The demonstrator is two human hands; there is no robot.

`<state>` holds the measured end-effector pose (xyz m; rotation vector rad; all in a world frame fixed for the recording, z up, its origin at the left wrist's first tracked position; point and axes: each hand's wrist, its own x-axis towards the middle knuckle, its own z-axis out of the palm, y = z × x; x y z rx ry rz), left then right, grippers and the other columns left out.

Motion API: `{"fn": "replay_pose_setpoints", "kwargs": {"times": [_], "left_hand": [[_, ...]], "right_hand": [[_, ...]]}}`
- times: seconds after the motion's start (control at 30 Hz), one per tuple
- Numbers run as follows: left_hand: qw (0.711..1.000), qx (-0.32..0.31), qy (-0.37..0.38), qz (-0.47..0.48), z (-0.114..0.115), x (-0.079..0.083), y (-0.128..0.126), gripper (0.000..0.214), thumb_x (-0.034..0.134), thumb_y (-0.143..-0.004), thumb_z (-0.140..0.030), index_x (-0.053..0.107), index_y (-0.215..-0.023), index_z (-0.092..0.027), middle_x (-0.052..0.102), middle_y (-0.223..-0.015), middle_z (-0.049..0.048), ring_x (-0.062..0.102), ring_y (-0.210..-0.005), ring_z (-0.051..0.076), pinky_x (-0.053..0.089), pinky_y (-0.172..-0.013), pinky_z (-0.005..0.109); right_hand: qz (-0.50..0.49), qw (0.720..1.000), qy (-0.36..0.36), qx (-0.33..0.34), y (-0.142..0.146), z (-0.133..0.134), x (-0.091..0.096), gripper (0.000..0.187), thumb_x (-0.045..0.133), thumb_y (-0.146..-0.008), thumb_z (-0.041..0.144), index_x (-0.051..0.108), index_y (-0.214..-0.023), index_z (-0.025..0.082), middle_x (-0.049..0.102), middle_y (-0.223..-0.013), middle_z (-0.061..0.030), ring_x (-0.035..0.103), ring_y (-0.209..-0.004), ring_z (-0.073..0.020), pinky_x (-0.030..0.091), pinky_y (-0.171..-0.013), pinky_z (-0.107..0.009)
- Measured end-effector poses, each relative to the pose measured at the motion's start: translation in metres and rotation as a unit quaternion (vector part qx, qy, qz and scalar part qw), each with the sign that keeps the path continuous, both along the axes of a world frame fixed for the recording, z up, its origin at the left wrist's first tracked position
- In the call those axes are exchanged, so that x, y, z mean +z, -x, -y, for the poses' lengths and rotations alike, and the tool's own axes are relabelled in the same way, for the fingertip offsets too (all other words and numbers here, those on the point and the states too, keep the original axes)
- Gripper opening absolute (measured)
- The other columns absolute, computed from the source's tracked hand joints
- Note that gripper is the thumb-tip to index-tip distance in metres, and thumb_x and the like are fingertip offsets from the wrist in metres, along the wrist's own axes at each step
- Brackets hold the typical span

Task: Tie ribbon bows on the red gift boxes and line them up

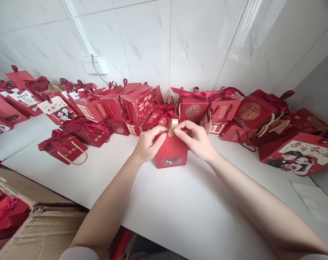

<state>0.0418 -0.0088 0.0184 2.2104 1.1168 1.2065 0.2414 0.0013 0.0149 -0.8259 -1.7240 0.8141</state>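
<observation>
A red gift box [171, 150] with a small clear window stands upright on the white table in front of me. From its top edge rises a gold ribbon loop [173, 125]. My left hand [150, 142] pinches the top left edge between thumb and fingers. On the other side, my right hand [195, 139] grips the top right edge, its thumb close beside the ribbon. The hands partly cover the upper corners of the box.
Red gift boxes [138, 104] with ribbons and cords crowd the table along the tiled wall. A smaller box [67, 146] stands at the left, and a couple-printed box [299, 153] at the right. A cardboard carton [48, 231] holding more boxes is at lower left.
</observation>
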Motion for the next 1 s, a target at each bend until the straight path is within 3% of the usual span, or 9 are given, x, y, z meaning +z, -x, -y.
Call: {"fn": "replay_pose_setpoints", "kwargs": {"times": [0.13,0.23,0.47,0.6,0.67,0.77,0.9,1.0], "left_hand": [[0.998,0.049,-0.04,-0.008,0.001,-0.003,-0.006,0.017,0.061,-0.09,-0.035,0.067,-0.089,-0.019,0.069,-0.082,0.0,0.061,-0.073,0.014,0.046,-0.07,0.025],[0.997,0.06,-0.038,-0.019,0.001,-0.004,-0.008,0.021,0.059,-0.091,-0.036,0.065,-0.081,-0.018,0.066,-0.073,-0.0008,0.056,-0.065,0.013,0.043,-0.064,0.026],[0.999,0.041,-0.026,-0.006,-0.002,-0.005,-0.007,0.021,0.057,-0.093,-0.035,0.067,-0.085,-0.018,0.069,-0.079,0.0009,0.06,-0.071,0.015,0.045,-0.069,0.028],[0.999,0.025,-0.025,0.004,-0.006,-0.009,-0.004,0.022,0.054,-0.095,-0.036,0.067,-0.088,-0.019,0.069,-0.083,0.0013,0.062,-0.076,0.015,0.047,-0.072,0.028],[0.997,0.036,-0.033,0.057,-0.01,-0.018,-0.004,0.019,0.055,-0.094,-0.037,0.064,-0.099,-0.021,0.07,-0.095,0.0035,0.065,-0.088,0.018,0.049,-0.08,0.029],[0.979,0.071,0.005,0.192,-0.02,-0.043,-0.009,0.033,0.059,-0.092,-0.044,0.057,-0.117,-0.023,0.068,-0.111,0.0074,0.065,-0.1,0.021,0.052,-0.086,0.032],[0.934,0.052,0.142,0.323,-0.035,-0.078,-0.013,0.044,0.052,-0.091,-0.059,0.064,-0.106,-0.019,0.072,-0.103,0.0096,0.068,-0.091,0.024,0.055,-0.075,0.034],[0.914,0.023,0.19,0.357,-0.043,-0.09,-0.009,0.049,0.054,-0.087,-0.062,0.068,-0.096,-0.016,0.074,-0.101,0.0101,0.069,-0.087,0.025,0.055,-0.072,0.034]], "right_hand": [[0.051,0.997,-0.052,-0.019,0.0,-0.001,-0.001,0.012,0.066,-0.091,0.033,0.068,-0.089,0.022,0.07,-0.092,-0.0012,0.064,-0.086,-0.0188,0.047,-0.08,-0.033],[0.06,0.995,-0.071,-0.018,0.001,-0.002,-0.004,0.01,0.063,-0.093,0.03,0.067,-0.091,0.021,0.07,-0.091,-0.0019,0.064,-0.085,-0.019,0.047,-0.078,-0.033],[0.052,0.995,-0.083,-0.008,-0.002,-0.006,-0.007,0.013,0.062,-0.094,0.031,0.069,-0.092,0.021,0.071,-0.092,-0.0034,0.065,-0.085,-0.0202,0.05,-0.079,-0.034],[-0.008,0.999,-0.045,0.011,0.003,-0.008,-0.014,0.018,0.061,-0.094,0.037,0.07,-0.094,0.022,0.073,-0.096,-0.0038,0.066,-0.09,-0.0212,0.052,-0.083,-0.035],[-0.075,0.997,-0.014,-0.005,0.009,-0.007,-0.027,0.021,0.062,-0.093,0.042,0.067,-0.103,0.023,0.072,-0.102,-0.0038,0.067,-0.095,-0.0215,0.053,-0.085,-0.034],[-0.156,0.986,0.028,-0.053,0.021,-0.004,-0.058,0.036,0.057,-0.095,0.048,0.054,-0.123,0.026,0.067,-0.118,-0.0048,0.063,-0.108,-0.0216,0.052,-0.094,-0.036],[-0.144,0.986,0.077,-0.043,0.028,-0.006,-0.093,0.046,0.047,-0.097,0.057,0.05,-0.129,0.024,0.06,-0.135,-0.008,0.056,-0.125,-0.0252,0.044,-0.108,-0.04],[-0.131,0.986,0.095,-0.031,0.025,-0.012,-0.101,0.055,0.044,-0.096,0.063,0.05,-0.134,0.024,0.057,-0.141,-0.0062,0.05,-0.133,-0.0271,0.041,-0.113,-0.042]]}}
